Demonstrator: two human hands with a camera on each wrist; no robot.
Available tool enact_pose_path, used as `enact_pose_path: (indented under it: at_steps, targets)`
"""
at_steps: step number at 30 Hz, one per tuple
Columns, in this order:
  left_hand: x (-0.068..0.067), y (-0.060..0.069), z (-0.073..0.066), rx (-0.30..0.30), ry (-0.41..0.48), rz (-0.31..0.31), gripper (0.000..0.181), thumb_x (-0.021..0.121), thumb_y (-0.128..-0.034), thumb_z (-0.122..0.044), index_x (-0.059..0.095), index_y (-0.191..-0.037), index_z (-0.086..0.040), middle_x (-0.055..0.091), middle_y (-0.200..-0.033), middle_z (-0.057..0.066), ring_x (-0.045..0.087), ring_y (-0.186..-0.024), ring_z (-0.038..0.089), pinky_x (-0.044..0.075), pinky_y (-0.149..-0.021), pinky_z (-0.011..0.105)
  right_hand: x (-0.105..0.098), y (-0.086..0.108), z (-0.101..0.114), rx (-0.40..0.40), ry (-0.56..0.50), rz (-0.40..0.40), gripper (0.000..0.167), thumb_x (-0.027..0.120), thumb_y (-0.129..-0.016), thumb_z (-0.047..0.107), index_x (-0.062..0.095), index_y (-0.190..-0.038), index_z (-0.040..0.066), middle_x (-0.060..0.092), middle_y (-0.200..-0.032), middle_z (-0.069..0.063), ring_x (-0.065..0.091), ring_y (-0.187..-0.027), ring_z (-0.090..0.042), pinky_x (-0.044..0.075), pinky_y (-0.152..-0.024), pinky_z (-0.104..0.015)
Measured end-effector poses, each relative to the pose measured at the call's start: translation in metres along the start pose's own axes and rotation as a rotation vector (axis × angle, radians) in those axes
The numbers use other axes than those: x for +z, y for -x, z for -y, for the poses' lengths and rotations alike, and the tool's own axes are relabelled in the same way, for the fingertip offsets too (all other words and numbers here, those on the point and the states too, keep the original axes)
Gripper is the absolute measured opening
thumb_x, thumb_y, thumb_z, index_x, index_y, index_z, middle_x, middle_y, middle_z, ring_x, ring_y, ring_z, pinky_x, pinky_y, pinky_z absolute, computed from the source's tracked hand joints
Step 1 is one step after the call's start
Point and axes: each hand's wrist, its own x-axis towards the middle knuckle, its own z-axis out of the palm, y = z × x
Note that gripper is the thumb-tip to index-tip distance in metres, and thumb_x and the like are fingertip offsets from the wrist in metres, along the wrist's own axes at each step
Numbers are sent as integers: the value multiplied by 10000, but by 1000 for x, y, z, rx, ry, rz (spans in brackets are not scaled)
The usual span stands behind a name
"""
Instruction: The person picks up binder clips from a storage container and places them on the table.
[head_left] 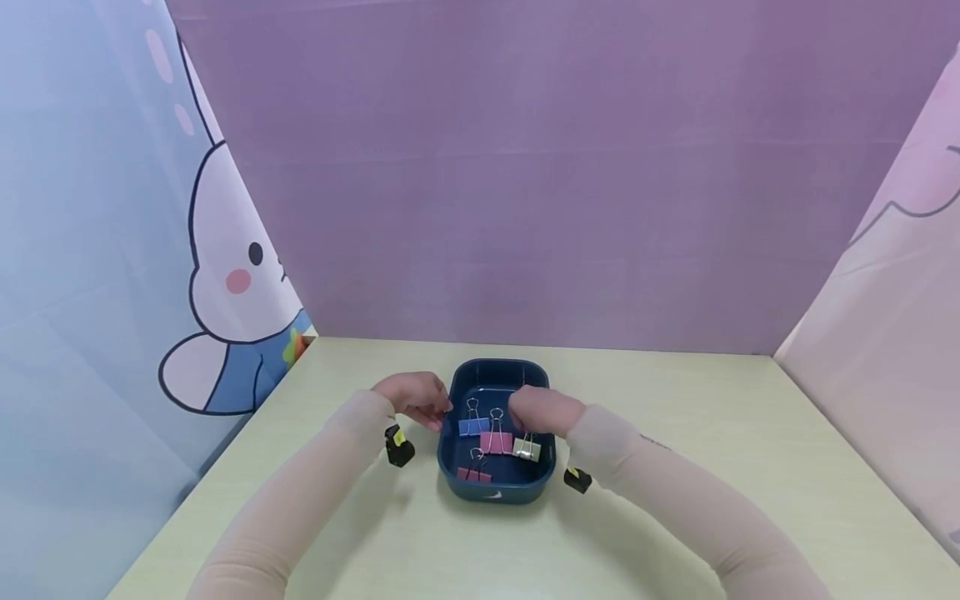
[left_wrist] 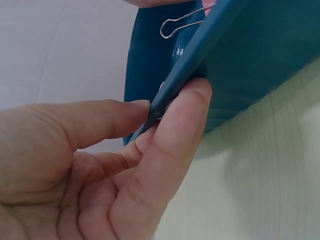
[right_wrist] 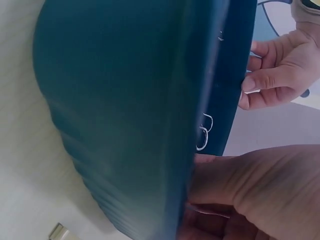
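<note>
A dark blue bin (head_left: 493, 494) with a small white mark on its front holds several binder clips. Inside are a blue binder clip (head_left: 473, 428), a pink binder clip (head_left: 496, 443), a pale gold binder clip (head_left: 527, 451) and a darker pink binder clip (head_left: 474, 475). My left hand (head_left: 420, 397) pinches the bin's left rim between thumb and fingers, plainest in the left wrist view. My right hand (head_left: 546, 410) reaches over the right rim into the bin. Its fingertips are hidden, so whether they hold a clip cannot be made out.
The bin stands on a pale wooden table (head_left: 360, 533). A purple cloth (head_left: 525, 183) hangs behind it, with a cartoon-printed cloth (head_left: 97, 292) at left. A small pale gold thing (right_wrist: 61, 233) shows at the right wrist view's lower edge, its kind unclear.
</note>
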Motion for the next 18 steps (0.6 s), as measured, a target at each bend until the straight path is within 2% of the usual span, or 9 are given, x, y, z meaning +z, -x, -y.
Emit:
enact_pose_path:
  at_steps: [11, 15, 18]
  targets:
    - [0, -3, 1, -15, 1, 0, 208, 574, -953, -81, 621, -1108, 51, 648, -848, 140, 640, -647, 157, 596, -629, 251, -4, 0, -8, -22, -132, -10, 199, 664, -840, -40, 714, -744, 128, 657, -759, 31, 591, -660, -103, 573, -672, -264]
    - [0, -3, 2, -8, 2, -2, 189, 583, -949, -80, 630, -1080, 48, 640, -817, 126, 639, -638, 158, 596, -620, 253, -19, 6, -13, -40, -174, -40, 183, 673, -843, -44, 720, -793, 125, 688, -836, 8, 614, -716, -102, 584, -711, -270]
    - [-1, -4, 2, -5, 8, 1, 194, 584, -946, -77, 629, -1085, 51, 640, -822, 130, 638, -644, 160, 597, -621, 256, -38, 14, -20, -70, -221, -99, 147, 680, -850, -34, 724, -845, 105, 696, -885, -9, 634, -781, -121, 586, -747, -275]
